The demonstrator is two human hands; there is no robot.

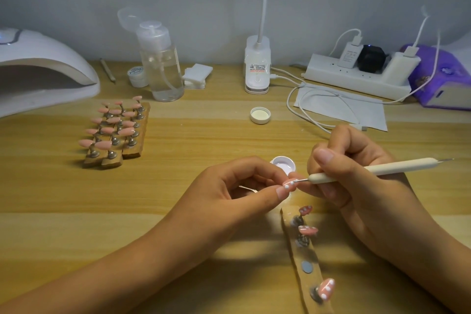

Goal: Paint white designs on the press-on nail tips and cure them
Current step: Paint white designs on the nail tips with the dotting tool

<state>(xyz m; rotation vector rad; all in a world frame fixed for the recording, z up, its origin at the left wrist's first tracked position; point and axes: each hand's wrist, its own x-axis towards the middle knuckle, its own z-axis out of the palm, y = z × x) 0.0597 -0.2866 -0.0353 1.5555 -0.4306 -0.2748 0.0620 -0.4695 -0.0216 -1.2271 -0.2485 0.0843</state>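
- Readable text is pretty much a bust: the small white jar [137, 76] has some cursive script on its lid, and the clip lamp's base [257, 66] has a sticker with red and black print. The white charger [348, 55] in the power strip [356, 79] has grey print. All of it is too tiny to make out.
- The pink nail tip [290, 183] being worked on is up off the surface [204, 135], front and centre. Its long axis runs roughly left-right, and there are white dots along it.
- The dotting pen [382, 168] also lies mostly left-right and climbs a bit toward the right. Its metal point faces left and touches the tip.
- Left hand [229, 186]: the grip is a tight pinch, with thumb and forefinger closed on the nail tip.
- Right hand [356, 181]: the fingers are curled around the pen near its working end, like holding a pencil.
- A little white cap [283, 164] sits just behind the fingertips.
- A wooden holder strip [305, 280] lies below the hands, with three dotted tips standing on it.
- The plain pink tips [114, 125] are on stands to the left, near the curing lamp [43, 69].
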